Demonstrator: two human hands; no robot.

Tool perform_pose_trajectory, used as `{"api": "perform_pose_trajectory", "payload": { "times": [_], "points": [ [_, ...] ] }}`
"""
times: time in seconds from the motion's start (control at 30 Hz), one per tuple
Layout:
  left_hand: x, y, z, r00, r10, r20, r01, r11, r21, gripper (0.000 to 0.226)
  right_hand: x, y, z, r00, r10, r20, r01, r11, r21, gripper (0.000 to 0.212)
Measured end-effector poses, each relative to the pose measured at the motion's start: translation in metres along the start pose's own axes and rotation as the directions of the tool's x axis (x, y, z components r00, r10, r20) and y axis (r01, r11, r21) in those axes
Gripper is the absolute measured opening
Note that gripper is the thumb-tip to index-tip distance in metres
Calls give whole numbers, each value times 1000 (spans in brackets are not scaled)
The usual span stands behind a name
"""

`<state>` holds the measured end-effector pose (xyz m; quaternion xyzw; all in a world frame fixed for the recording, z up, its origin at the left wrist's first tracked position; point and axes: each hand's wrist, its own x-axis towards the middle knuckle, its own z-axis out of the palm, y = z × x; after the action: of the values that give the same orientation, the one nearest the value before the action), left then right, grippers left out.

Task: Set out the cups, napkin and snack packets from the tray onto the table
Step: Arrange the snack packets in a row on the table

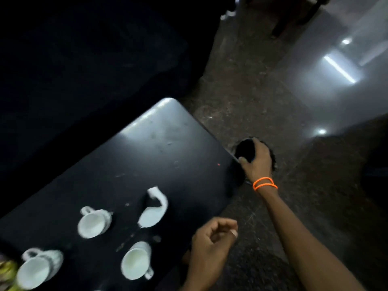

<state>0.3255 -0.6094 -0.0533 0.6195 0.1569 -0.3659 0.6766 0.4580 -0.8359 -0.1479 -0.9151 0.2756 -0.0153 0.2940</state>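
Note:
Three white cups stand on the black table (147, 154): one at the middle left (90, 222), one near the front edge (136, 261) and one at the far left (35, 267). A white napkin (154, 213) lies curled beside them. The yellow-green corner of a snack packet (7, 269) shows at the left border. My right hand (257, 162), with orange bands on its wrist, grips the rim of a dark round thing that looks like the tray (244, 149), just off the table's right edge. My left hand (210, 246) hovers at the table's near edge, its fingers curled on nothing.
A large dark mass, perhaps a seat, fills the upper left behind the table. To the right is speckled stone floor (241, 91) with bright light reflections. The far half of the table is bare.

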Motion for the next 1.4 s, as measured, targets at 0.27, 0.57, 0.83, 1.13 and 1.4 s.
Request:
{"api": "perform_pose_trajectory", "payload": {
  "times": [0.27, 0.57, 0.83, 1.13, 1.4],
  "points": [
    [-66, 41, -127, 994, 81, -70, -92, 981, -170, 34, -37, -219, 55, 887, -450, -99, 461, 876, 145, 67],
    [-139, 30, -368, 769, 100, -631, -263, 949, -171, 12, -267, -398, 199, 512, -785, 348, 625, 619, 477, 41],
    [-184, -114, -457, 425, -413, -805, 237, 910, -341, 26, -422, -406, 300, 280, -454, 846, 826, 564, 30, 46],
    [-157, -151, -439, 561, -663, -496, -155, 505, -849, 17, -441, -393, 308, 353, -433, 830, 813, 580, -43, 23],
    [-163, -136, -428, 668, -638, -383, -340, 196, -920, 42, -404, -434, 276, 105, -310, 945, 665, 729, 165, 4]
  ]
}}
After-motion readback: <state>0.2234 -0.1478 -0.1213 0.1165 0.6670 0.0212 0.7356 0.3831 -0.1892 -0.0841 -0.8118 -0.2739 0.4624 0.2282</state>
